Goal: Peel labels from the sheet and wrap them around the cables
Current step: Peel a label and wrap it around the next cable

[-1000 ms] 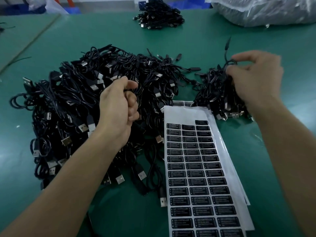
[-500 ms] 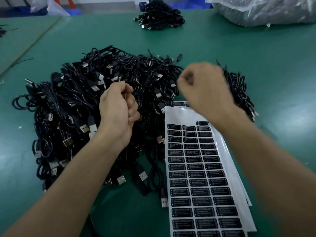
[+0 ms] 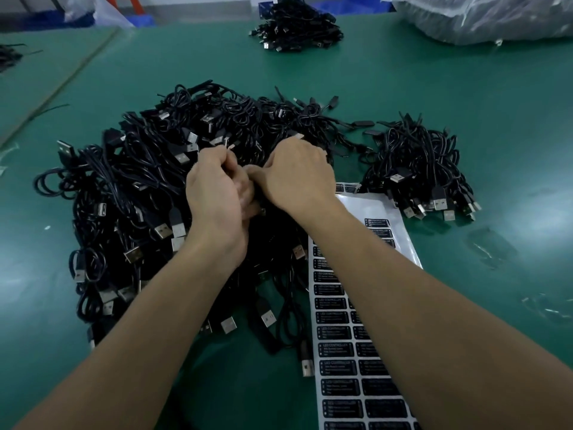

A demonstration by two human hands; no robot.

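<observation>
A big heap of black USB cables lies on the green table. Over its middle, my left hand grips one black cable in a curled fist. My right hand has come up against the left one, its thumb and curled fingers closing on the same cable; the fingertips are hidden. A white label sheet with rows of black labels lies to the right of the heap, partly under my right forearm. A smaller pile of cables sits to the right of the sheet's far end.
Another cable bundle lies at the far edge of the green table. A clear plastic bag fills the far right corner. A seam to a neighbouring table runs along the left.
My right hand left the small right-hand pile, swung left across the sheet and now meets my left hand. The left hand has kept its fist on the cable.
</observation>
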